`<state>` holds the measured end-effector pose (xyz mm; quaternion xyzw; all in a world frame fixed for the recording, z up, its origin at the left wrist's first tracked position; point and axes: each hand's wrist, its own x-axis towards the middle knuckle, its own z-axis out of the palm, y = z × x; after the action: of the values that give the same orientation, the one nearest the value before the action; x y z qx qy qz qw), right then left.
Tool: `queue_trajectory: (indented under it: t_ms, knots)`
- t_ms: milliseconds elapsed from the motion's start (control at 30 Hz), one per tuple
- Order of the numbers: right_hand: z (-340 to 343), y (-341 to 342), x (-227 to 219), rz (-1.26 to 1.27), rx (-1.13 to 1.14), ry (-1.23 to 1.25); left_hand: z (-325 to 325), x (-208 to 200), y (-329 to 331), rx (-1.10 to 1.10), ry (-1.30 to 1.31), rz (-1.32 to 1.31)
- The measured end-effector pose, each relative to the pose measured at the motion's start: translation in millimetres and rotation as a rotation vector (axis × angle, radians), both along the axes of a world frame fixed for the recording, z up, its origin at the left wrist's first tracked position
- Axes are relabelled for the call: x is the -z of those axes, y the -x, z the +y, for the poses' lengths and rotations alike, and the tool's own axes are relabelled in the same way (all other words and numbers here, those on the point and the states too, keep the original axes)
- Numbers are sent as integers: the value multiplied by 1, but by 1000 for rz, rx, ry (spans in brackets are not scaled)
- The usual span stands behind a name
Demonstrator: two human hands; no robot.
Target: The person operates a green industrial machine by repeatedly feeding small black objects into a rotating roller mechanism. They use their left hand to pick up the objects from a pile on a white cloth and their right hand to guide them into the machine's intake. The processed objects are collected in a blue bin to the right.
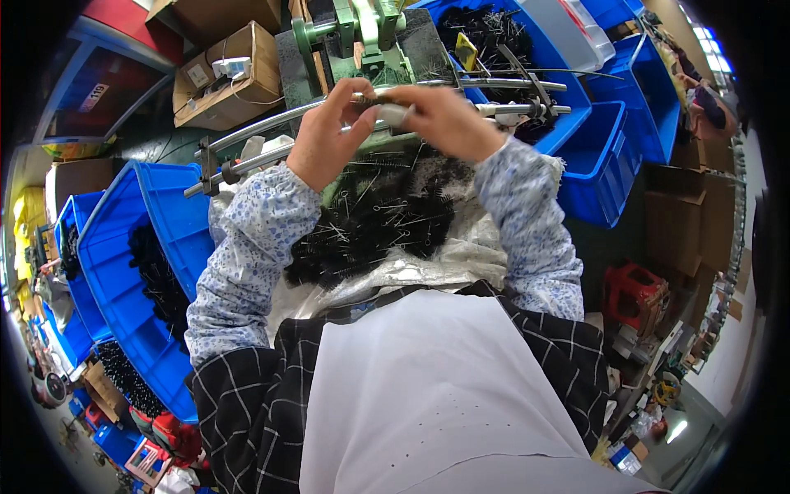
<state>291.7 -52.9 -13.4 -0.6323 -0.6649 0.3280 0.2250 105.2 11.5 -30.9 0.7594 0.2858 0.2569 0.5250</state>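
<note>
My left hand (333, 136) is raised in front of the green machine (362, 41), with its fingers bent and the thumb drawn toward the index finger. Close beside it, my right hand (448, 122) reaches in from the right, slightly blurred, its thumb and fingers pinched together. A white wrap (396, 116) shows at the right hand's fingertips. What the fingers hold is too small and blurred to name. Below both hands lies a heap of small black wire brushes (370, 222), with thin metal stems, some ending in loops. The heap rests on a whitish plastic sheet (395, 272).
Metal rails (255, 159) cross in front of the machine. A blue bin (527, 49) of black brushes stands at far right, with a smaller blue bin (599, 165) nearer. Large blue tubs (123, 247) stand on the left. A cardboard box (234, 82) is at far left.
</note>
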Motion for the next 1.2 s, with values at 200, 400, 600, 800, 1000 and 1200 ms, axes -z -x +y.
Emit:
queue_trajectory:
  t_ms: [200, 400, 600, 800, 1000, 1200]
  knots:
    - [34, -31, 41, -548, 330, -449, -8, -12, 76, 134, 25, 503]
    - [59, -51, 65, -885, 379, -457, -30, 63, 131, 70, -346, 1078]
    - [61, -56, 74, -837, 375, -477, -15, 85, 128, 97, -241, 1089]
    - [59, -59, 75, -818, 396, -475, -14, 79, 128, 130, -273, 932]
    - [60, -62, 75, -726, 359, -528, -16, 87, 127, 160, -372, 908]
    - [59, -61, 73, -780, 401, -542, -9, 82, 127, 206, -321, 838]
